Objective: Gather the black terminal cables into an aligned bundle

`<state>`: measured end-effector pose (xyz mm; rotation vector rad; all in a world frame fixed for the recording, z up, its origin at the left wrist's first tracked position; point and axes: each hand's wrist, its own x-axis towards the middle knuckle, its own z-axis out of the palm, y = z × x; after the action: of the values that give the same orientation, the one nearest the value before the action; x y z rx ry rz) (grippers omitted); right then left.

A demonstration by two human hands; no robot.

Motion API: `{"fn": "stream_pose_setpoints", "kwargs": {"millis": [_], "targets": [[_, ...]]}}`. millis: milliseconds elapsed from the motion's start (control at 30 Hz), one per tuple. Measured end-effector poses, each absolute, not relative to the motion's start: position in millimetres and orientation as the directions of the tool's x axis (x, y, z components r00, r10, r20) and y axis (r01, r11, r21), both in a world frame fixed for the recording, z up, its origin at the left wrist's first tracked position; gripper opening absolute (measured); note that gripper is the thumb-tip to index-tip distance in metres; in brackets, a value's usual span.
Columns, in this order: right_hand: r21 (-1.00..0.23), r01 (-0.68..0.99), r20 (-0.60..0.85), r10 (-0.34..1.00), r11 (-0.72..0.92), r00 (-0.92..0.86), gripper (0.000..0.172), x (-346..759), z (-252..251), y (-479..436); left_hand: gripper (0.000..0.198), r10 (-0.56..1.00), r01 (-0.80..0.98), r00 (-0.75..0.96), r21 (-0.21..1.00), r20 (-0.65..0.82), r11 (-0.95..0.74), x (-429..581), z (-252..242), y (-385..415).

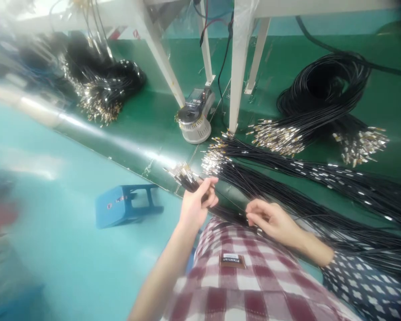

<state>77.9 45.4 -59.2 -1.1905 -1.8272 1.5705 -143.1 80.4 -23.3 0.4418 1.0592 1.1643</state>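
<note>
My left hand is closed around a bundle of thin black cables, whose silvery connector ends stick out past the thumb. Near the front edge of the green tabletop, my right hand pinches with thumb and fingertips at a single black cable that runs toward the left hand; the exact grip is partly hidden. Beyond both hands lies a long loose pile of black cables, its metal-tipped ends pointing left. A second row of cables stretches behind it.
At the back right sits a coiled cable bundle; another heap of cables lies back left. A grey-white round device stands beside white shelf legs. Below the green table, a blue stool is on the floor.
</note>
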Motion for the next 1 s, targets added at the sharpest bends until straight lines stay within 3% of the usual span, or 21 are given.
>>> {"fn": "stream_pose_setpoints", "kwargs": {"millis": [133, 267, 333, 400, 500, 567, 667, 733, 867, 1000], "targets": [[-0.9, 0.431, -0.194, 0.823, 0.068, -0.535, 0.025, 73.6, -68.5, 70.7, 0.025, 0.882, -0.539, 0.001, 0.743, -0.471, 0.397, -151.9, -29.4, 73.5], [-0.59, 0.797, -0.23, 0.918, 0.132, -0.322, 0.024, 54.5, -98.4, 108.5, 0.034, 0.877, -0.556, 0.064, 0.713, -0.477, 0.428, -159.4, -33.7, 64.2], [-0.448, 0.883, -0.283, 0.915, 0.138, -0.287, 0.026, 41.9, -114.5, 121.7, 0.036, 0.879, -0.573, 0.095, 0.696, -0.468, 0.432, -160.3, -35.0, 60.4], [-0.408, 0.903, -0.323, 0.903, 0.137, -0.283, 0.022, 33.4, -124.2, 128.1, 0.04, 0.877, -0.598, 0.082, 0.68, -0.474, 0.424, -159.4, -35.9, 57.6], [-0.444, 0.888, -0.327, 0.901, 0.121, -0.286, 0.02, 34.9, -120.8, 124.8, 0.044, 0.865, -0.627, 0.038, 0.661, -0.501, 0.411, -156.9, -37.0, 55.9], [-0.54, 0.837, -0.322, 0.896, 0.092, -0.307, 0.026, 43.5, -108.9, 115.0, 0.035, 0.864, -0.62, 0.019, 0.672, -0.503, 0.405, -155.2, -37.5, 56.5], [-0.808, 0.587, -0.269, 0.914, -0.041, -0.305, 0.034, 56.3, -88.5, 92.4, 0.013, 0.868, -0.604, -0.01, 0.694, -0.497, 0.391, -152.3, -36.8, 59.4], [-0.915, 0.386, -0.228, 0.939, -0.116, -0.258, 0.036, 59.7, -79.3, 76.1, 0.013, 0.869, -0.597, -0.019, 0.703, -0.495, 0.387, -149.8, -34.8, 61.9], [-0.947, 0.305, -0.176, 0.956, -0.099, -0.236, 0.034, 59.2, -73.4, 53.5, 0.027, 0.881, -0.576, -0.011, 0.723, -0.473, 0.381, -144.1, -30.2, 64.9], [-0.847, 0.503, 0.024, 0.958, 0.17, -0.284, 0.029, 64.3, -67.1, 50.3, 0.024, 0.873, -0.564, -0.095, 0.748, -0.479, 0.349, -141.0, -29.9, 63.7]]}}
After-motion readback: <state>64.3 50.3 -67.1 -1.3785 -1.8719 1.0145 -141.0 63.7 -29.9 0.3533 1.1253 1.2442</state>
